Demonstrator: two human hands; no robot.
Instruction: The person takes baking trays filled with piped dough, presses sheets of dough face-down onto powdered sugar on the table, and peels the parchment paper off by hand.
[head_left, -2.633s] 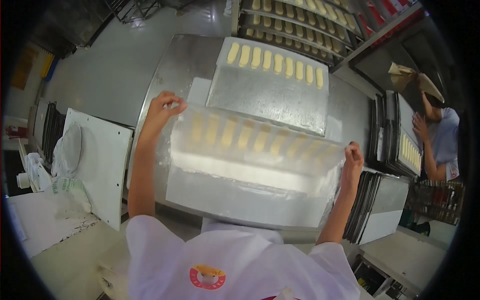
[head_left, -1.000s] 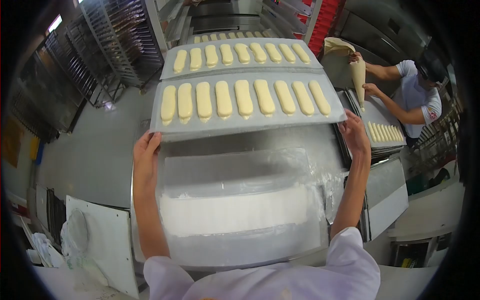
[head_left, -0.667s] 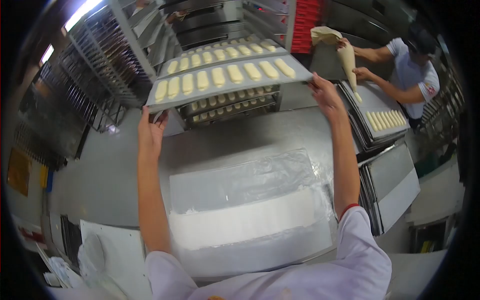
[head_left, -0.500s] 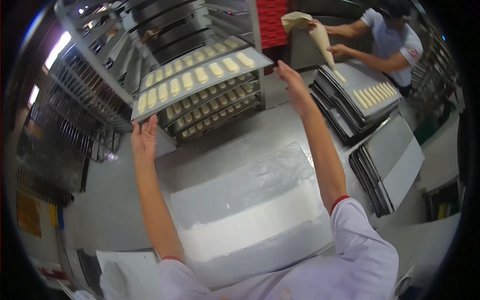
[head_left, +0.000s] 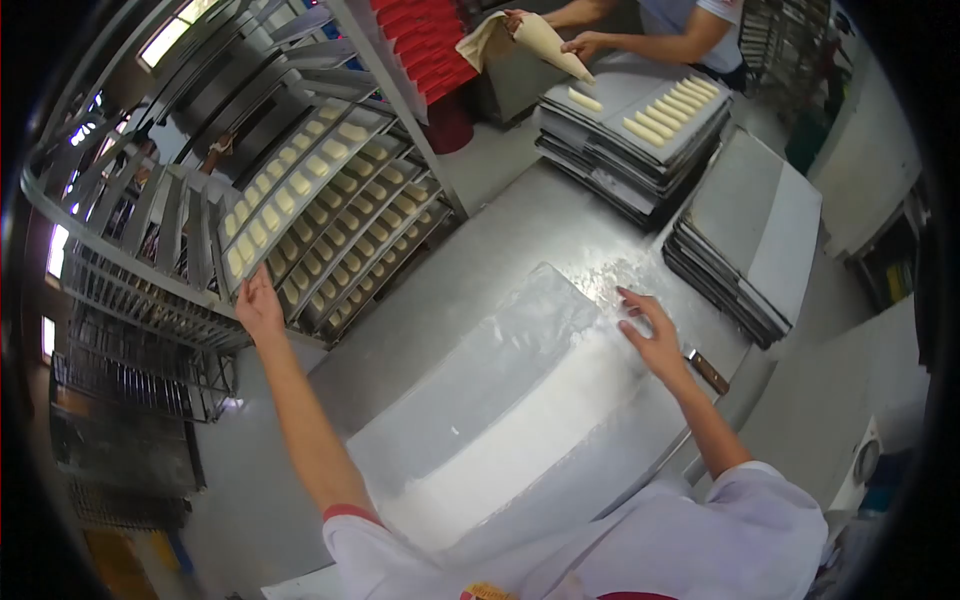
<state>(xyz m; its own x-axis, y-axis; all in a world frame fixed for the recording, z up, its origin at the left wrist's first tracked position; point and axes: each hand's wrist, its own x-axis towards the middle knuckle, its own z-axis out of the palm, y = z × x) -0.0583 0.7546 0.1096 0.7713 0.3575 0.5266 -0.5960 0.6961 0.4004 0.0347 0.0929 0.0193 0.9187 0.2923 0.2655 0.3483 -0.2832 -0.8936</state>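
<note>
My left hand [head_left: 260,305] is at the near corner of a baking tray [head_left: 262,222] in the rack, fingertips against its edge and not wrapped round it. Rows of pale, oblong dough pieces [head_left: 300,183] lie on that tray. My right hand [head_left: 655,335] is over the worktable with its fingers apart and nothing in them. Close to its wrist lies a tool with a wooden handle [head_left: 710,372] and a metal blade, partly hidden. A greyish sheet with a white, floury-looking band [head_left: 520,425] covers the table in front of me.
A metal rack [head_left: 375,75] holds several more filled trays. Across the table, a co-worker's hands [head_left: 580,45] squeeze a piping bag [head_left: 550,48] over stacked trays [head_left: 640,140] with piped strips. Another tray stack [head_left: 750,220] stands at the right, red crates [head_left: 420,45] behind.
The tray has slid deeper into the rack, with my left hand staying at its edge. My right hand has left the tray and come down over the table. The view has turned right.
</note>
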